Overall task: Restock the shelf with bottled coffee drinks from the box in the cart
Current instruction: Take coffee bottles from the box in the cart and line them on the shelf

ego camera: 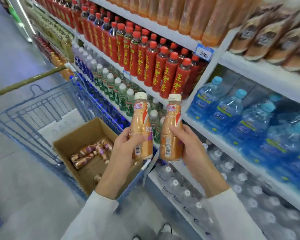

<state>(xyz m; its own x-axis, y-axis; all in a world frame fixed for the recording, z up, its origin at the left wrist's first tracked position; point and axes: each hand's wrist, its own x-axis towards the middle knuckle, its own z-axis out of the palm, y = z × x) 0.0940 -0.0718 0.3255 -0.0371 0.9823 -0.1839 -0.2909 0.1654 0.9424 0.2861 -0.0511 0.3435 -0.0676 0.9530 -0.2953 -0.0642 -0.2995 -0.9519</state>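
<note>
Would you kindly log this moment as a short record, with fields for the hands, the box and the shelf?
left hand: grips left bottle, upright
right hand: grips right bottle, upright
box: open, in cart, spare bottles lying inside
shelf: red bottles above, water bottles to the right
progress: neither held bottle shelved yet

One wide camera rides on my head, facing forward and down, tilted so the shelf [260, 75] slants across the right. My left hand [126, 144] and right hand [190, 144] sit close beneath it; the cart [42, 108] lies lower left.
</note>
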